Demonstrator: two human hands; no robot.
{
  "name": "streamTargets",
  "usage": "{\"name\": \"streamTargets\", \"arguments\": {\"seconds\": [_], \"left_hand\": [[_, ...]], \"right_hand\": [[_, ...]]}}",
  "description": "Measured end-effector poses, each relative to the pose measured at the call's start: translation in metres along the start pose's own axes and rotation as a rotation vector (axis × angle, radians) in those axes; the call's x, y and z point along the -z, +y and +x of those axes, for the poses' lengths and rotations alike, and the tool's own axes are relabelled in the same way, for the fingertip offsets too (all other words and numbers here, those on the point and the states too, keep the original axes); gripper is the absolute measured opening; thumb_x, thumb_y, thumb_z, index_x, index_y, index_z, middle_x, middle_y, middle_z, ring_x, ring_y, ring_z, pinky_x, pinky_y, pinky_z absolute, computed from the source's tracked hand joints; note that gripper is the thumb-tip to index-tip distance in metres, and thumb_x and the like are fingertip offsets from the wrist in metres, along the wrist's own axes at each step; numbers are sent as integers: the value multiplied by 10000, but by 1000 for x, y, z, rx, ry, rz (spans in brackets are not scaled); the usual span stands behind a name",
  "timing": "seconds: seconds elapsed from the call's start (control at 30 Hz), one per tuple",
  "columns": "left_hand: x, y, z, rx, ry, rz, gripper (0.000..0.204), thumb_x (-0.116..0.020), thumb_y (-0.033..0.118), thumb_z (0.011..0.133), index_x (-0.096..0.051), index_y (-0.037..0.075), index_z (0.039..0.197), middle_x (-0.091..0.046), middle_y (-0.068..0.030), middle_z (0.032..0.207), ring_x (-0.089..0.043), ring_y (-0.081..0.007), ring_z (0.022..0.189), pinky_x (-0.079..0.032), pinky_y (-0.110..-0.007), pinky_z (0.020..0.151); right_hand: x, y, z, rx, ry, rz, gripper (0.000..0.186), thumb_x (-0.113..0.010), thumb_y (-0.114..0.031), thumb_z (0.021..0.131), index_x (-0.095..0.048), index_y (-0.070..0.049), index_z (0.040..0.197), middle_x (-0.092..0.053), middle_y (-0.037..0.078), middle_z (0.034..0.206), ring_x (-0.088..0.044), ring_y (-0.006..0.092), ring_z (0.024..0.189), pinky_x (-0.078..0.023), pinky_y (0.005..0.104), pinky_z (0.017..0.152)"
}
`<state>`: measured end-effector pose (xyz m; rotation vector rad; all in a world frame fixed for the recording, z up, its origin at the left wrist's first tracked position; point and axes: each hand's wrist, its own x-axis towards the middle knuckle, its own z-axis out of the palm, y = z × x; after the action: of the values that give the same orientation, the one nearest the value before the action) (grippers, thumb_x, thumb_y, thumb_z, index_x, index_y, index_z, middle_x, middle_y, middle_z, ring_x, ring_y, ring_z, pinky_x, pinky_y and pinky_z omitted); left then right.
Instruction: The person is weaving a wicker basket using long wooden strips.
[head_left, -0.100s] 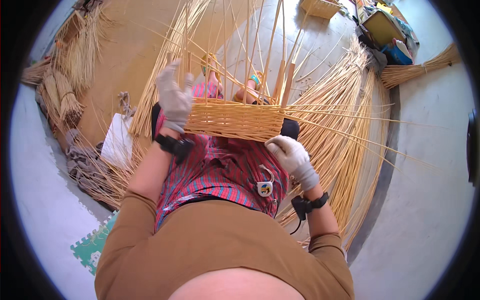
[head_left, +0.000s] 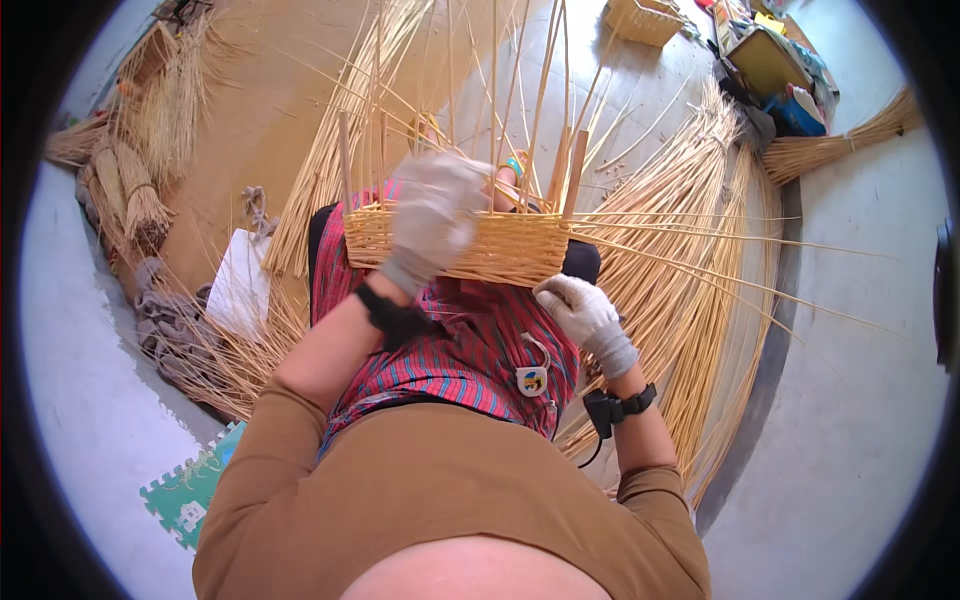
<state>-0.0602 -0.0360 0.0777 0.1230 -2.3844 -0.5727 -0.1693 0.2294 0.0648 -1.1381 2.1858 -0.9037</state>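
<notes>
A half-woven wicker basket (head_left: 500, 248) lies across my lap, its tall upright stakes (head_left: 545, 90) fanning out beyond it and long loose rods sticking out to the right. My left hand (head_left: 437, 208), in a pale work glove, is smeared by motion over the left part of the woven wall; its fingers cannot be made out. At the basket's lower right corner my right hand (head_left: 582, 310), gloved too, has its fingers curled in against the edge. Thicker wooden sticks (head_left: 575, 172) stand at the basket's corners.
A large fan of loose rods (head_left: 680, 270) covers the floor on the right, and another bundle (head_left: 345, 130) lies ahead to the left. Tied bundles (head_left: 140, 205) and grey cloth (head_left: 175, 315) sit along the left wall. A finished-looking basket (head_left: 643, 22) stands far ahead.
My left hand has swept right, from the basket's left end to over its woven wall. My right hand keeps its place at the corner.
</notes>
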Motion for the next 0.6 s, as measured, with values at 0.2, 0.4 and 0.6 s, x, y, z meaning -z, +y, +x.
{"name": "streamTargets", "arguments": {"seconds": [0.2, 0.4, 0.6], "left_hand": [[-62, 58, 40, 158, -609, 40, 1008, -799, 379, 784, -257, 115, 1591, -658, -222, 1202, -582, -400, 1220, -424, -473, 1075], [-15, 3, 70, 339, -81, -179, 892, -761, 332, 857, -264, 142, 1574, -684, -206, 984, -693, -332, 806, -538, -433, 693], [83, -37, 55, 445, 252, -428, 715, -650, 276, 950, -299, 29, 1522, -619, -122, 1106, -611, -171, 915, -499, -353, 811]], "right_hand": [[-21, 24, 15, -36, 53, -99, 292, -664, -301, 915, -723, -41, 1035, -715, 192, 987, -680, 370, 954, -534, 427, 848], [-16, 52, 52, -21, 116, -218, 245, -591, -254, 915, -735, -77, 1005, -721, 204, 964, -696, 365, 937, -544, 439, 827], [-124, 116, 117, -245, -282, -760, 404, -602, -406, 868, -775, -129, 1107, -750, 126, 1115, -723, 299, 1046, -563, 419, 921]]}}
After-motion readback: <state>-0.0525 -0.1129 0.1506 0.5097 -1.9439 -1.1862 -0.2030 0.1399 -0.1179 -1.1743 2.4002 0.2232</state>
